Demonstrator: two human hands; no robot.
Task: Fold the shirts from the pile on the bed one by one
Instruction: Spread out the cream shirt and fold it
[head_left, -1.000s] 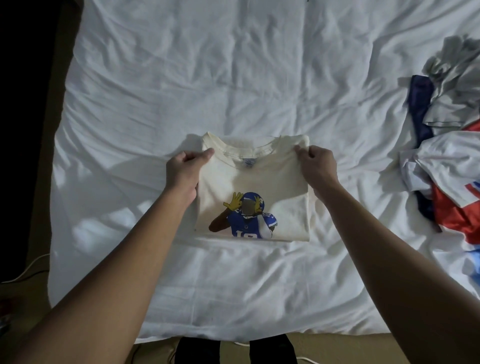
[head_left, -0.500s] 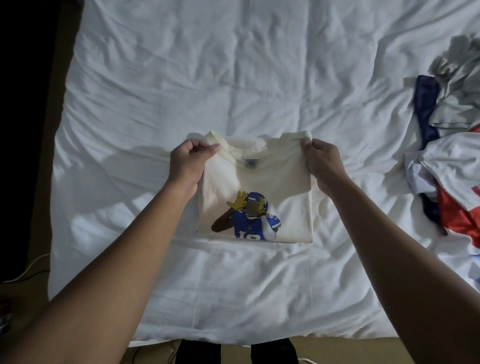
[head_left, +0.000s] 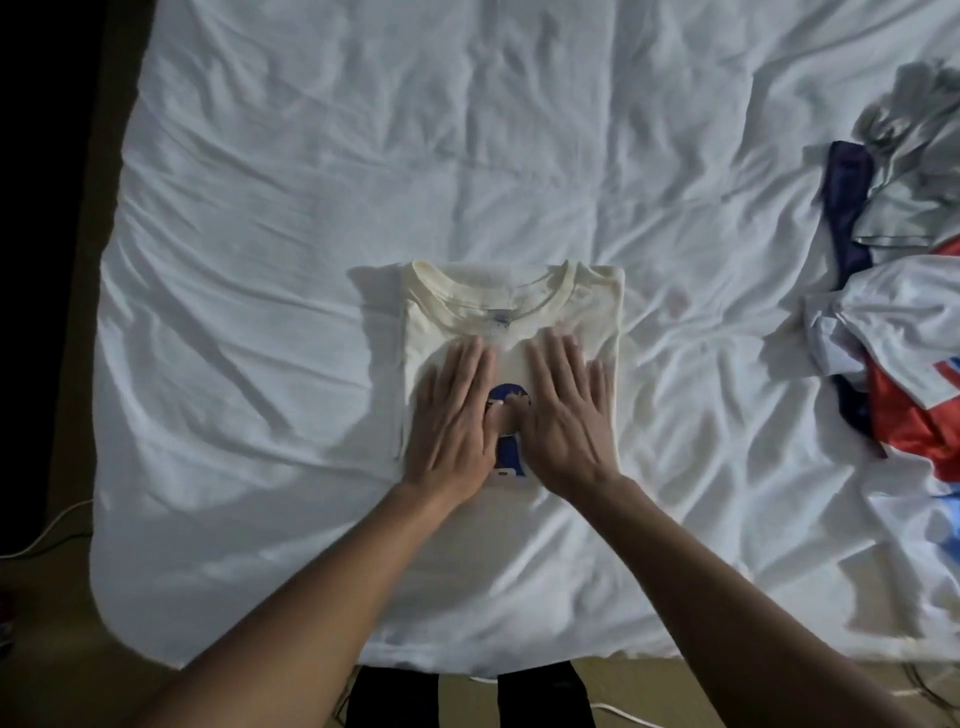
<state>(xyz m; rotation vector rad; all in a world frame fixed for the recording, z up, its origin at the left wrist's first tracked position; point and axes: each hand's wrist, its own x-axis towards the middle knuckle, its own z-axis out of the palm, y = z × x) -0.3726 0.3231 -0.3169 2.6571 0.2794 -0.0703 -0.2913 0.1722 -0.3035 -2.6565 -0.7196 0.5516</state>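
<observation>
Cream shirt (head_left: 511, 306) sits folded mid-bed (head_left: 311, 156), left hand (head_left: 453, 410) and right hand (head_left: 566, 410) pressing flat on it with fingers straight and together, and since it's probably soft, light and floppy I'd lift it by both side edges.

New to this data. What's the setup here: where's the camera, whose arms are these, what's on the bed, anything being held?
No robot: a person wears one wide-angle camera on the head, looking forward and down, so the bare arms entering from the bottom are their own. Every picture comes from that camera. On the white bed sheet lies a cream shirt, folded into a rectangle, collar away from the person, its blue print partly covered. The left hand and right hand lie flat on it side by side, fingers straight; nothing is gripped. At the right edge sits a pile of unfolded shirts: grey, white, red, dark blue.
</observation>
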